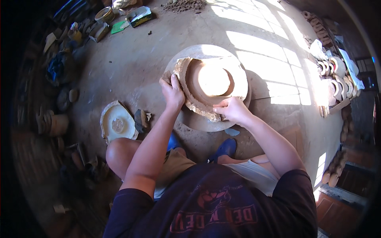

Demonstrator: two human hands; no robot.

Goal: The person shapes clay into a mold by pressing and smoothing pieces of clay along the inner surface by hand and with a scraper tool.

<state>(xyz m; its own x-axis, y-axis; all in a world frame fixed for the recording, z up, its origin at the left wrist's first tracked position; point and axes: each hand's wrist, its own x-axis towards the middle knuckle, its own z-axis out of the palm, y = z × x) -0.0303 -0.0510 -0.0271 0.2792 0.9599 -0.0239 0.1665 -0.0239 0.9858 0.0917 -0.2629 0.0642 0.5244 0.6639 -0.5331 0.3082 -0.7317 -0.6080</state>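
Both my hands grip a curved, half-round mould piece [195, 104], pale with a rough, crumbly outer edge, over a round disc [198, 125]. My left hand [173, 93] is closed on its left side, thumb on the rim and fingers around the outside. At its near right end, my right hand [234, 110] pinches the edge between thumb and fingers. Inside the curve lies a round, brightly sunlit surface [212, 80]; whether it belongs to the mould or the disc I cannot tell. A similar pale half-round mould piece [106, 118] lies on the floor by my left knee.
A dark, angular chunk [140, 120] sits beside the floor piece. Pots and clutter [58, 123] line the left side. Curved clay-coloured pieces [338, 88] are stacked along the right. Far off lie a box [139, 16] and a heap of crumbled clay or soil [183, 5].
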